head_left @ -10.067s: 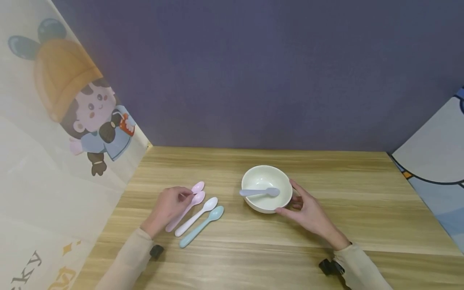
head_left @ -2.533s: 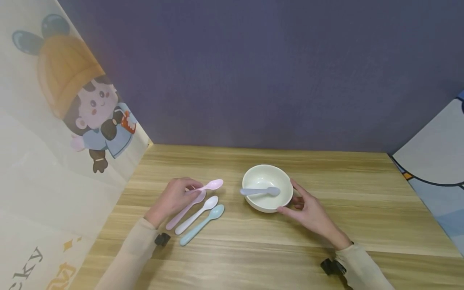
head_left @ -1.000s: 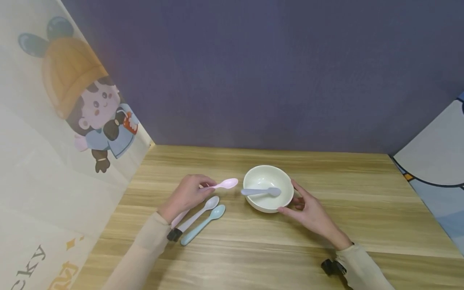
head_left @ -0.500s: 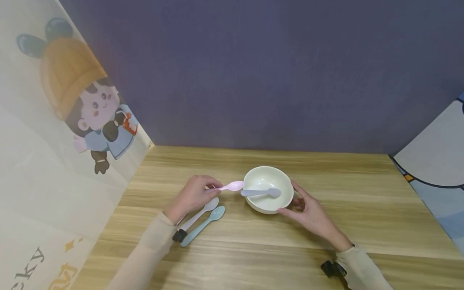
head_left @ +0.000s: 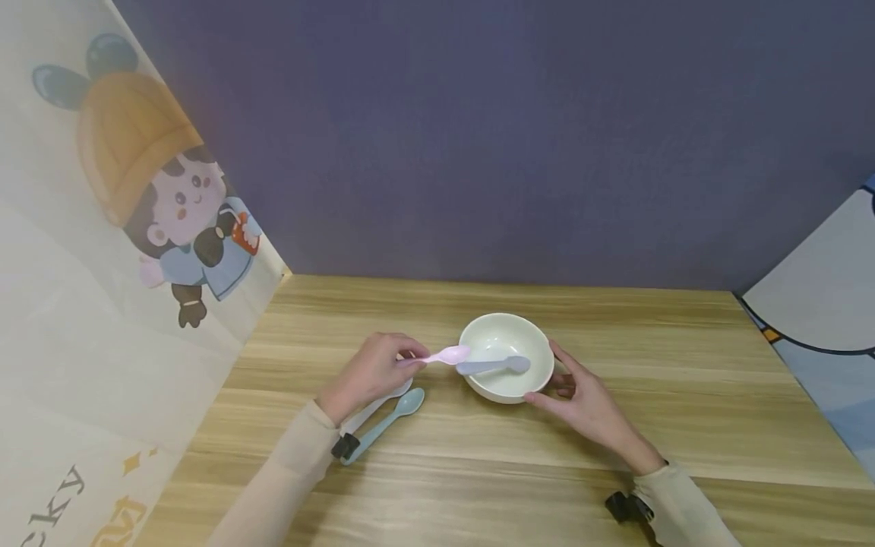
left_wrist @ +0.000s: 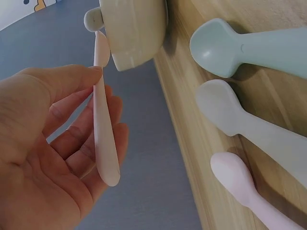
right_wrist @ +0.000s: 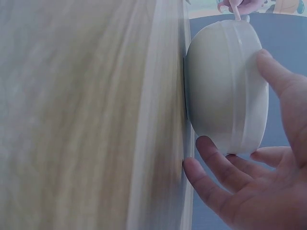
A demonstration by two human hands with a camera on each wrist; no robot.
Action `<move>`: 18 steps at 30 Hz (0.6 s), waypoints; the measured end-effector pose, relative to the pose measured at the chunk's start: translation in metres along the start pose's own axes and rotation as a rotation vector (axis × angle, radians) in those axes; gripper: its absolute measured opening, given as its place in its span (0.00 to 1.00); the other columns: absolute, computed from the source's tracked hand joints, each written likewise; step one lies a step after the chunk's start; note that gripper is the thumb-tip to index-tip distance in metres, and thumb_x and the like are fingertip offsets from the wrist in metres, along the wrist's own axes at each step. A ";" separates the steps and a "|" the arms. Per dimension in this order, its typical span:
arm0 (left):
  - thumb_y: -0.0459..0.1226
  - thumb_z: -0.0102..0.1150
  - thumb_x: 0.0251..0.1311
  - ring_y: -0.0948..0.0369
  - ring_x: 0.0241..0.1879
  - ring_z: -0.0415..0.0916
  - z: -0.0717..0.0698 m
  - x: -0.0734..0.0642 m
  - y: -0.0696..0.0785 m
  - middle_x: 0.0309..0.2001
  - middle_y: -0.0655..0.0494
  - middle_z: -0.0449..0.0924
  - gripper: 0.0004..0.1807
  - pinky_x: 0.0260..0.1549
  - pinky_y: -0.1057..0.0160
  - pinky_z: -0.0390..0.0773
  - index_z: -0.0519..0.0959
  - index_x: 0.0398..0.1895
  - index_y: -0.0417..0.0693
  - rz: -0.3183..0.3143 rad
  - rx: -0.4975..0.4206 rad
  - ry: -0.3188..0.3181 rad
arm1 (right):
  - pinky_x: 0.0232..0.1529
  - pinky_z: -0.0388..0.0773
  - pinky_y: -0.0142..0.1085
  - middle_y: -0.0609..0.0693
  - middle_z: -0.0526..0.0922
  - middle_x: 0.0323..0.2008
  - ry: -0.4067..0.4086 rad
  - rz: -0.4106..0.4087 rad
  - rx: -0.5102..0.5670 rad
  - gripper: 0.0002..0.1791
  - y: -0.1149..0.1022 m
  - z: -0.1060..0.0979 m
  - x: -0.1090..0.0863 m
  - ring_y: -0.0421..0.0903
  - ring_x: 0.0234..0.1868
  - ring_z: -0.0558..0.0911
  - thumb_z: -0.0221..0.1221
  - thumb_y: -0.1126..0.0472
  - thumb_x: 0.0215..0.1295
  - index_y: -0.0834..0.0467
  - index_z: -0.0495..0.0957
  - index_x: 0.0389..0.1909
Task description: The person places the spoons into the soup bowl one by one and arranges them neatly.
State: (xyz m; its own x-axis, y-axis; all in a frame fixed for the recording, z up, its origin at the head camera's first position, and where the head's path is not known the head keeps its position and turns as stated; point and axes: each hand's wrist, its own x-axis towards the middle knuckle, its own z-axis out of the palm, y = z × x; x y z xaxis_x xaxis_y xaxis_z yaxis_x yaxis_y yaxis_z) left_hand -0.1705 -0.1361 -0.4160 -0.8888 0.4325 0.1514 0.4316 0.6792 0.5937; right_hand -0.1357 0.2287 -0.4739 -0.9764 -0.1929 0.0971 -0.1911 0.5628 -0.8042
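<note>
My left hand (head_left: 372,372) pinches a pink spoon (head_left: 451,355) between thumb and fingers, bowl end pointing right. That spoon's tip overlaps the left rim of a cream bowl (head_left: 502,397). A lavender spoon (head_left: 516,365) lies in the bowl, its handle end sticking out over the left rim. On the bowl's right side, my right hand (head_left: 588,406) holds it with thumb and fingers spread along the wall. In the right wrist view the thumb is at the bowl's rim and the fingertips are lower on its side.
Below the left hand lie a teal spoon (head_left: 410,401) and a white spoon (head_left: 368,411), partly covered by the hand. Another pink spoon (left_wrist: 232,175) shows beside them in the left wrist view. A dark blue panel (head_left: 506,152) stands behind the wooden table (head_left: 615,327).
My left hand has picked the pink spoon up from the row and carried it right, to the bowl's left rim. The right hand and the bowl have stayed nearly still.
</note>
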 end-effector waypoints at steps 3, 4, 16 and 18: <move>0.34 0.70 0.65 0.66 0.37 0.84 0.000 0.002 0.002 0.39 0.57 0.92 0.08 0.41 0.66 0.84 0.92 0.45 0.49 0.001 0.006 -0.007 | 0.56 0.87 0.50 0.70 0.79 0.67 0.000 0.000 -0.003 0.58 0.000 0.000 0.000 0.57 0.54 0.90 0.78 0.50 0.60 0.65 0.56 0.83; 0.34 0.70 0.65 0.66 0.37 0.84 0.001 0.002 0.003 0.38 0.57 0.92 0.08 0.41 0.66 0.84 0.92 0.45 0.49 0.003 0.010 -0.007 | 0.56 0.87 0.50 0.70 0.79 0.67 0.000 0.000 -0.001 0.58 0.000 0.000 0.000 0.57 0.54 0.90 0.78 0.50 0.60 0.65 0.56 0.83; 0.36 0.70 0.66 0.66 0.37 0.85 0.003 0.011 0.008 0.39 0.57 0.92 0.08 0.41 0.66 0.83 0.92 0.46 0.49 0.011 0.016 -0.014 | 0.55 0.88 0.48 0.70 0.78 0.67 -0.003 -0.002 -0.005 0.58 -0.001 0.000 0.001 0.58 0.54 0.90 0.78 0.50 0.60 0.65 0.56 0.83; 0.36 0.71 0.66 0.66 0.37 0.85 0.003 0.012 0.009 0.39 0.57 0.92 0.08 0.41 0.66 0.83 0.92 0.46 0.49 0.018 0.021 -0.018 | 0.55 0.88 0.48 0.70 0.78 0.68 -0.004 -0.002 -0.004 0.58 -0.001 -0.001 0.001 0.59 0.54 0.90 0.78 0.50 0.60 0.64 0.56 0.83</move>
State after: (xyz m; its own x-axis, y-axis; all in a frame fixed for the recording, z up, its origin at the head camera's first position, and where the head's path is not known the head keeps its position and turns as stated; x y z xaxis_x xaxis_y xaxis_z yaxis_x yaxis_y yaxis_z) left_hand -0.1770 -0.1228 -0.4115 -0.8780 0.4552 0.1481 0.4510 0.6830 0.5745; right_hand -0.1361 0.2287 -0.4730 -0.9756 -0.1971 0.0965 -0.1936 0.5657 -0.8015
